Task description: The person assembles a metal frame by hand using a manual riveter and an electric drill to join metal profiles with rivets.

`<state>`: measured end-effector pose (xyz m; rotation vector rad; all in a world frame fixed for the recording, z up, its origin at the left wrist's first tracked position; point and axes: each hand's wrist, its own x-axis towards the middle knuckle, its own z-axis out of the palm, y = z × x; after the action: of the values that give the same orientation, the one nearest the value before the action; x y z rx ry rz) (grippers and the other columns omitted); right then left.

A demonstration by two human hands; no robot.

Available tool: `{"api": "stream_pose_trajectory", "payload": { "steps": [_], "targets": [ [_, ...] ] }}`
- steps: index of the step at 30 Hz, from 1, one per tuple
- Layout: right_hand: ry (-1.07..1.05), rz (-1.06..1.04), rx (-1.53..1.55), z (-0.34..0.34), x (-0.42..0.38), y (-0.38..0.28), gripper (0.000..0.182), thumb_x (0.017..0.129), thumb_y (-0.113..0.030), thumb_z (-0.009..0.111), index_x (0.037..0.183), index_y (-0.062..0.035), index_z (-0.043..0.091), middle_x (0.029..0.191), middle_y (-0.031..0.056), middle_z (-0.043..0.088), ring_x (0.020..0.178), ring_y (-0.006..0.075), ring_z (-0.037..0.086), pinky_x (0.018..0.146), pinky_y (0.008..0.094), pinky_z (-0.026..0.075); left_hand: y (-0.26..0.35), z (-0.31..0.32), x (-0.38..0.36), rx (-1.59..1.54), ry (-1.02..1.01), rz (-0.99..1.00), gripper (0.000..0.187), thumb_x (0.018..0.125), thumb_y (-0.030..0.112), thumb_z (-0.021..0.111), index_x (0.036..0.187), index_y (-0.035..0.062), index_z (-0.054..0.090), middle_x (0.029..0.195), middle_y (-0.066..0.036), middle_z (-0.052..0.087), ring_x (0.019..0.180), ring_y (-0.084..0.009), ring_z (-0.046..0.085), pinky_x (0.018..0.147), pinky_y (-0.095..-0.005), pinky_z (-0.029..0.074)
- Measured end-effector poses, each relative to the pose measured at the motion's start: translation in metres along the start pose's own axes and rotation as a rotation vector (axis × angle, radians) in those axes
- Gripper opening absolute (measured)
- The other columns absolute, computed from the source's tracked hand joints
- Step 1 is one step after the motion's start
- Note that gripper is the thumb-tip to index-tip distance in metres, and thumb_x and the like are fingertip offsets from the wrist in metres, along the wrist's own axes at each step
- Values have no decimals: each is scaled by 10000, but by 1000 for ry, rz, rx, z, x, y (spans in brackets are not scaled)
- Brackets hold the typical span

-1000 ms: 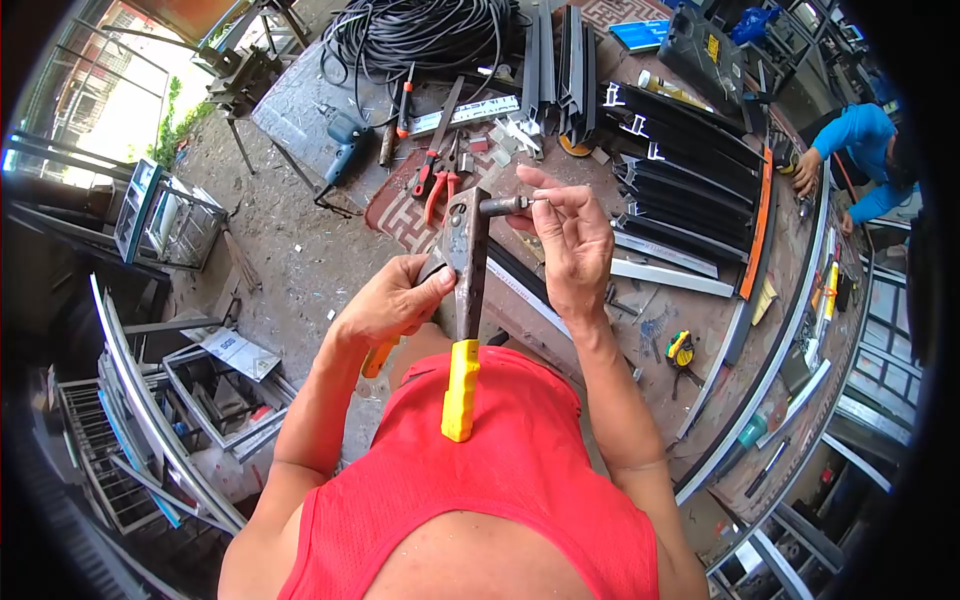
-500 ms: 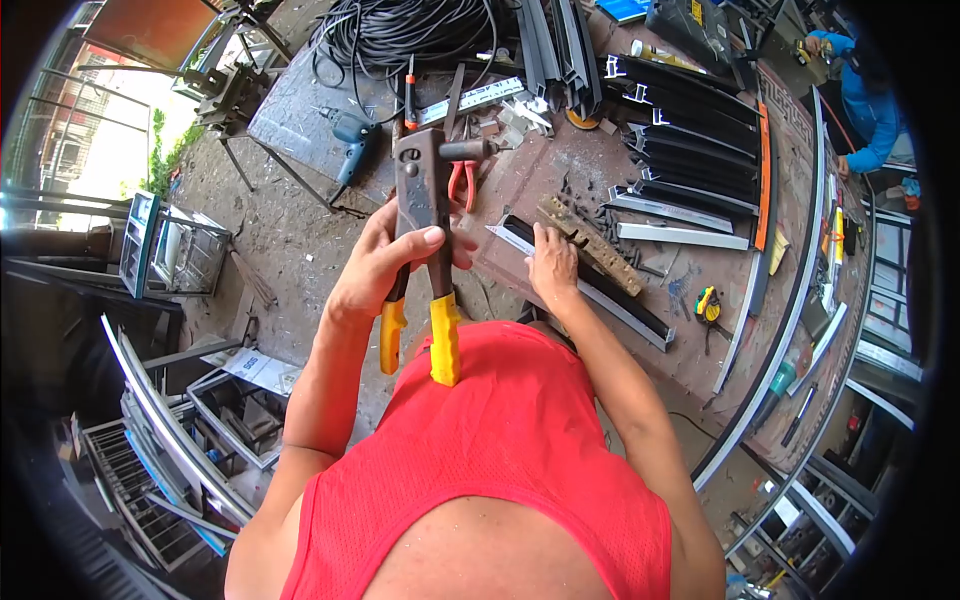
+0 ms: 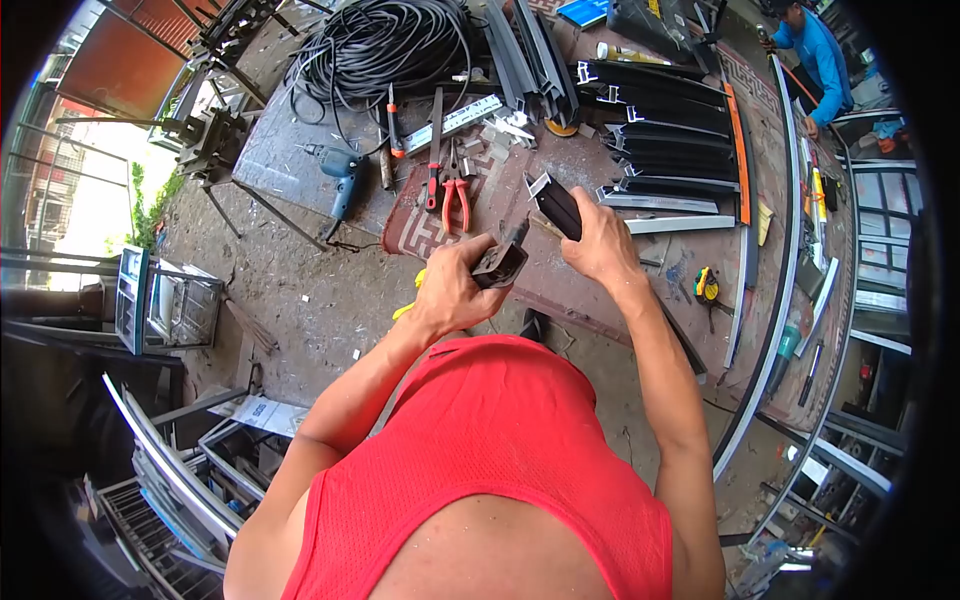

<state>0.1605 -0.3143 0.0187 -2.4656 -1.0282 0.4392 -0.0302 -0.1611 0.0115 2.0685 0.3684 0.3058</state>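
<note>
My left hand [image 3: 447,290] is closed around a hand riveter [image 3: 500,264], its metal head pointing toward the far right. Only a bit of its yellow handle shows behind the fingers; the rest is hidden. In my right hand [image 3: 606,250] is a black metal profile [image 3: 556,204], its near end raised and tilted toward the riveter's nose. A small gap seems to separate the two. Beyond the left hand, red-handled pliers [image 3: 457,196] and a red-handled file [image 3: 434,150] lie on the table.
A blue drill [image 3: 343,180] and a coil of black cable [image 3: 380,50] lie at the far left. Several black profiles [image 3: 680,130] are stacked to the right, with a tape measure [image 3: 707,286] nearer. A person in blue sleeves [image 3: 826,65] works at the far right.
The riveter has swung from upright to pointing away and moved lower and right. My right hand has lifted the profile's end off the table.
</note>
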Motion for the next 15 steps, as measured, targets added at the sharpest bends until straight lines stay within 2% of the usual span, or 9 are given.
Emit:
{"api": "stream_pose_trajectory", "payload": {
  "steps": [3,4,8,15],
  "targets": [
    [85,5,6,0,-18,-2,612,741,-69,710,1315,-4,507,1012,325,692,970,492,690,870,530,541,7,3,13,80,-32,18,237,779,191,739,830,9,597,695,-229,596,703,-458,613,629,-463,481],
    [66,59,-3,-3,-24,-6,643,742,-64,709,1347,-6,499,1016,327,691,973,496,686,875,530,541,8,4,15,140,-36,29,241,771,197,743,835,12,603,732,-239,617,752,-468,626,650,-488,489],
    [62,122,-40,-11,-41,-19,635,749,-61,709,1349,-24,505,970,315,699,961,507,680,866,544,542,11,3,20,151,-94,92,248,757,200,751,841,18,604,789,-227,656,785,-472,637,681,-515,503],
    [102,172,-116,-12,-60,-31,653,768,-88,748,1363,-36,484,960,307,700,940,497,687,850,557,545,10,5,22,260,-143,197,255,735,191,736,862,23,592,812,-213,656,801,-461,648,707,-513,511]
  ]
}}
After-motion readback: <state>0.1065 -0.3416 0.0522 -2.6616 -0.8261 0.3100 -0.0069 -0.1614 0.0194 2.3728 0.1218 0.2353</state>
